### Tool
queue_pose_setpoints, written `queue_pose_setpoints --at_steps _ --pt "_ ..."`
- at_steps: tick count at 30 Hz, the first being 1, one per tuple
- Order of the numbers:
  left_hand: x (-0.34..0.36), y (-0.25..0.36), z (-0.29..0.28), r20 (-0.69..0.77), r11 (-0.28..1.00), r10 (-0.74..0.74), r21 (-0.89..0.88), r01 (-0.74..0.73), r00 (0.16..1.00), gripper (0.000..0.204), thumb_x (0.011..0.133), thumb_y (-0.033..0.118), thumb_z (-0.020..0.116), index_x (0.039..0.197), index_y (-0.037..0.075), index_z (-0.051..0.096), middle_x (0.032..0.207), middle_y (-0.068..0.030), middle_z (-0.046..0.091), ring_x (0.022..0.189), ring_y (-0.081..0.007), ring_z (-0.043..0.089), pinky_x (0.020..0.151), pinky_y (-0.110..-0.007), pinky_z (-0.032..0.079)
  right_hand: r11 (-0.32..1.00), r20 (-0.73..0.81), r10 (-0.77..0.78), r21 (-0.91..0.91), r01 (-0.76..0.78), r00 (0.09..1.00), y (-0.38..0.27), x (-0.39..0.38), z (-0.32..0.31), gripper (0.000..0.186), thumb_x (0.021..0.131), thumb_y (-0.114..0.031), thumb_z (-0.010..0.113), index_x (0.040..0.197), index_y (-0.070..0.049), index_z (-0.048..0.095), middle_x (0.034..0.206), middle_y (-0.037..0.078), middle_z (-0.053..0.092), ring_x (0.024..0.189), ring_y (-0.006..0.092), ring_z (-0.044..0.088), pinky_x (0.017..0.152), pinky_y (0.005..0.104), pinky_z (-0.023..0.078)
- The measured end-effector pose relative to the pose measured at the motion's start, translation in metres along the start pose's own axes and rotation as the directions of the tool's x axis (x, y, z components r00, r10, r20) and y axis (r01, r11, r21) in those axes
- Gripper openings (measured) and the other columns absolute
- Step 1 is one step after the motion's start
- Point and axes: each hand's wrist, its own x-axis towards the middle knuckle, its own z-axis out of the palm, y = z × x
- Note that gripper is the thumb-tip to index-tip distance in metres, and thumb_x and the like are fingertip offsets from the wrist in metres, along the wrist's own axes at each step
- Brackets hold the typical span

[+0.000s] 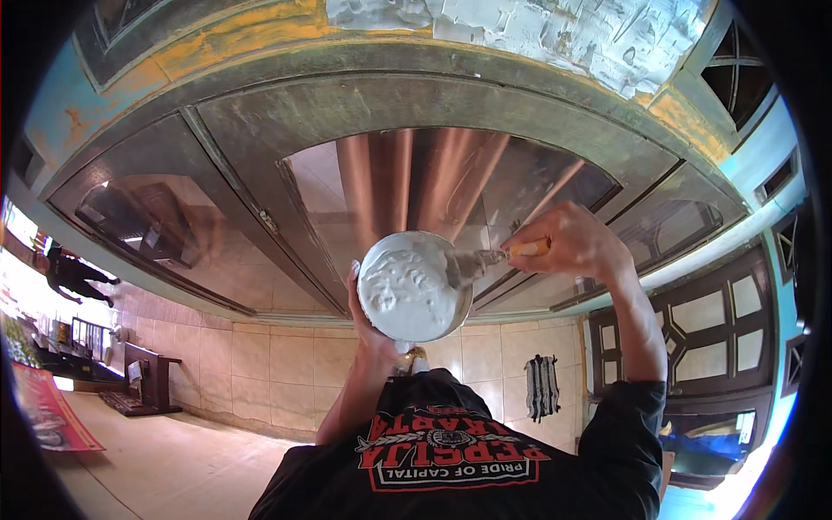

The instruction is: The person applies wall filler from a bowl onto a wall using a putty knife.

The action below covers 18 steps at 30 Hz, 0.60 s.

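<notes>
My left hand (368,329) grips a round tub (407,286) of thick white paste from beneath and along its left side, fingertips at the rim. My right hand (568,243) is closed on the orange handle of a putty knife (524,250). The knife's blade, smeared with paste, reaches into the tub's right side. Beyond the tub is a dark wooden window frame (329,95) with glass panes and pinkish curtains (373,173) behind them.
Patchy white filler (555,43) covers the wall above the frame. A paneled door (659,312) stands at right. A grey mat (542,387) lies on the tiles. At far left are another person (69,273), a wooden stand (152,377) and a red sheet (48,407).
</notes>
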Motion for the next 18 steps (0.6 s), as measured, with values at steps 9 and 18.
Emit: queue_pose_setpoints --at_steps 9,18 --pt "0.01 -0.001 -0.009 -0.101 0.991 0.123 -0.043 -0.127 0.987 0.067 0.088 0.062 0.04 0.123 0.007 0.055 0.115 -0.0109 0.061 0.103 -0.0263 0.059 0.088 -0.042 0.049 0.859 0.296 0.076 0.465 -0.213 0.952 0.009 -0.006 0.079 0.027 0.08 -0.023 0.073 0.103 -0.007 0.072 0.087 0.011 0.072 0.074 0.0131 0.068 0.068 0.0263 0.053" --pt "0.01 -0.003 -0.011 -0.142 0.978 0.21 0.018 -0.21 0.967 0.065 0.09 0.061 0.038 0.124 0.008 0.054 0.117 -0.0073 0.061 0.107 -0.0247 0.057 0.094 -0.042 0.045 0.671 0.031 0.261 0.712 -0.204 0.965 -0.026 0.001 0.132 0.024 0.082 -0.019 0.073 0.102 -0.006 0.072 0.07 0.011 0.068 0.059 0.0008 0.049 0.055 0.0249 0.046"
